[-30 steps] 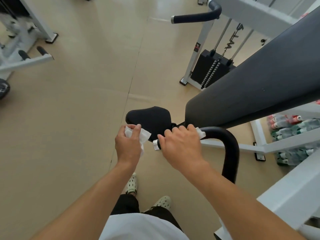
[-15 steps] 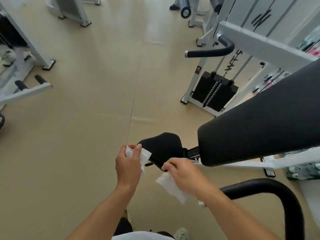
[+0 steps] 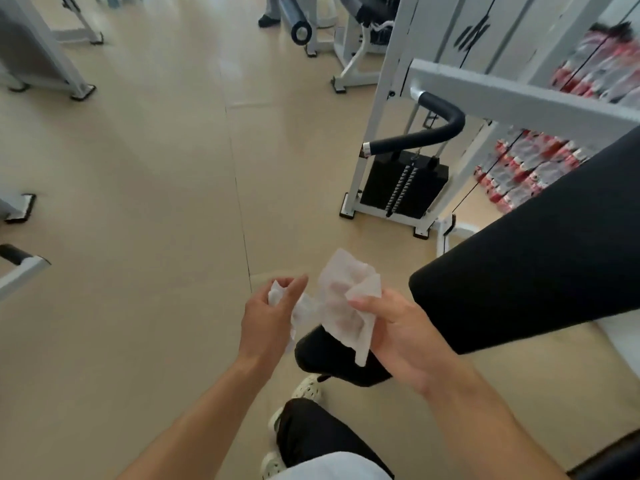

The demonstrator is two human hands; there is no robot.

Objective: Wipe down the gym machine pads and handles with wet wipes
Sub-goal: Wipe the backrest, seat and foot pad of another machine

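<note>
Between both hands, wet wipes held above the black seat pad.

Right hand [image 3: 398, 336] pinches a spread white wipe [image 3: 341, 306] between thumb and fingers; the sheet hangs open just left of that grip, over the seat pad [image 3: 332, 362] directly below. Left hand [image 3: 268, 318] clenches a second, crumpled wipe [image 3: 277, 294], its loose end trailing toward the right grip and touching or overlapping the spread sheet. Right of the right grip slopes the long black back pad [image 3: 536, 271]. Beyond and above both grips, a curved black handle [image 3: 426, 133] juts from the white frame [image 3: 377, 116], with the weight stack [image 3: 403, 183] under it.
</note>
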